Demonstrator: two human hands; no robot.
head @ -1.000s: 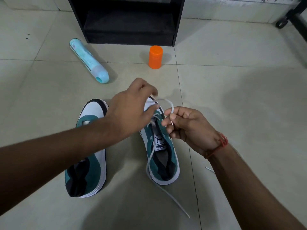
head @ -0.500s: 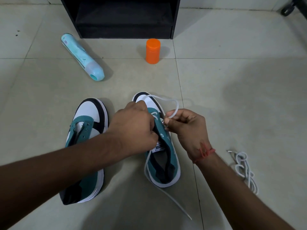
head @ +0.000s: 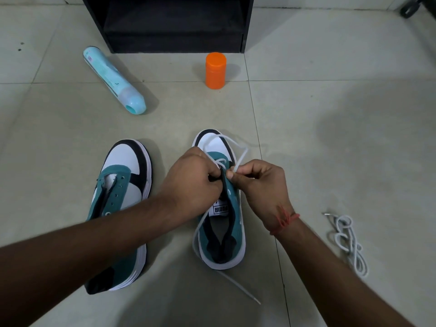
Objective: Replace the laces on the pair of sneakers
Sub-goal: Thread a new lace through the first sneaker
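Lace [head: 238, 147] looks limp and light; I pinch it near the tip with right hand [head: 262, 182], left hand [head: 193, 178] gripping the sneaker [head: 232, 223] eyelet flap.

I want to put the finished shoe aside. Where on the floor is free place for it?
Bare tiles lie right of the orange container, beyond the spare lace, and between the blue bottle and the left sneaker. It is crowded around the right sneaker, where both hands work and its lace trails.
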